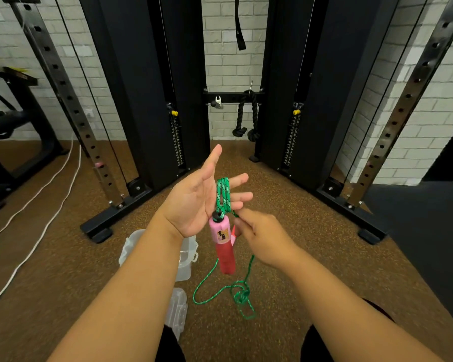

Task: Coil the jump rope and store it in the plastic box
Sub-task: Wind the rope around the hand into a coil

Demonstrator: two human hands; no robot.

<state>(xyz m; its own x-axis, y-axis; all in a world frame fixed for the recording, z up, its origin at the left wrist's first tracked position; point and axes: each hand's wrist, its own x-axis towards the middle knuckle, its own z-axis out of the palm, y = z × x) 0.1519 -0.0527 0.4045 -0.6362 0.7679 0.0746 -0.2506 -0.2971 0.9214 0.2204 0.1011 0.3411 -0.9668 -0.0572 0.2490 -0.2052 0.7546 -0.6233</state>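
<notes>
A white cord [37,205] snakes over the speckled brown rubber floor [298,257] at the far left, well apart from everything else. Nearer the middle, a clear plastic box [186,265] sits on the floor below and just left of the jump rope's hanging handle, partly hidden by the left forearm; its inside is mostly covered, so what it holds cannot be told. Its clear lid [179,309] lies apart on the floor, nearer the person than the box. The left hand [194,202] is held palm-up with fingers spread, and the green braided jump rope [223,194] is looped in a few turns over its fingers. From those loops a smooth cylindrical handle [224,246], pink above and red below with a black cap, hangs with its long axis near vertical, cap end up. The right hand [262,236], just right of the handle, pinches the rope between thumb and forefinger. Below the handle the loose rope trails down to the floor in a curved, tangled heap [242,296]. Behind stands a black cable machine [141,87] against a pale brick wall [230,61].
</notes>
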